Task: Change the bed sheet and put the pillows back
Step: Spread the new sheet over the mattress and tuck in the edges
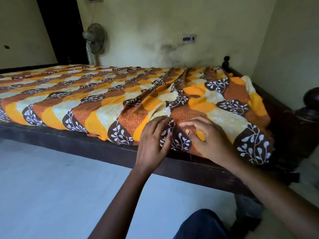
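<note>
We see a bed sheet (103, 100) lying over the bed. It has wavy patches of orange, yellow, pale cream and rusty brown. It also has dark brown shapes with little white leaves on them. On the left side the sheet lies flat and smooth. On the right side it is bunched up in big folds, and the corner hangs down over the dark wooden bed frame (86, 144).

Both hands are at the near edge of the bed, close together, with a small fold of sheet between them. The left hand (153, 137) lies on the sheet with its fingers nearly straight, pressing the cloth down. The right hand (207, 140) is on the sheet too. Its fingers are bent and its thumb is near its first finger. We cannot tell if it has any cloth pinched in there.

A fan (95, 38) stands by the wall behind the bed. The floor (51, 187) is pale. A knee (202, 225) in dark blue cloth shows at the bottom.
</note>
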